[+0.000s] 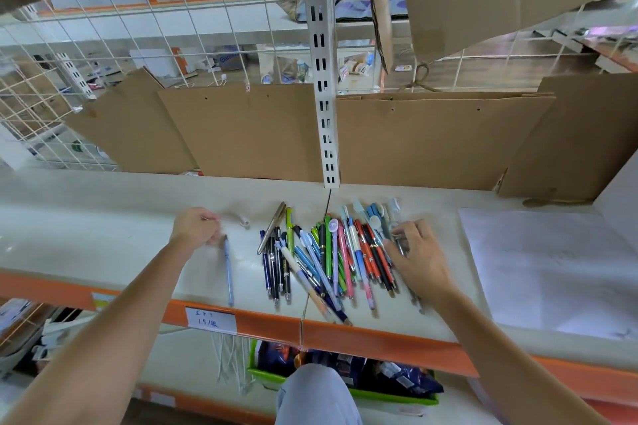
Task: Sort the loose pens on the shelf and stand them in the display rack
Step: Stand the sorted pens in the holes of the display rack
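A heap of several loose pens (331, 252) in many colours lies on the cream shelf (103, 217), fanned out near its orange front edge. One pale blue pen (228, 269) lies apart to the left of the heap, and a small white cap (243, 220) sits behind it. My left hand (196, 226) hovers with curled fingers just above the top end of that blue pen; whether it touches the pen is unclear. My right hand (416, 252) rests on the right side of the heap, fingers curled around a silver-grey pen (400, 245). No display rack is in view.
Brown cardboard sheets (248, 131) lean against the wire grid behind the shelf, split by a white slotted upright (326, 134). A white paper sheet (552, 269) lies at the right. A green bin (345, 386) with packets stands on the shelf below.
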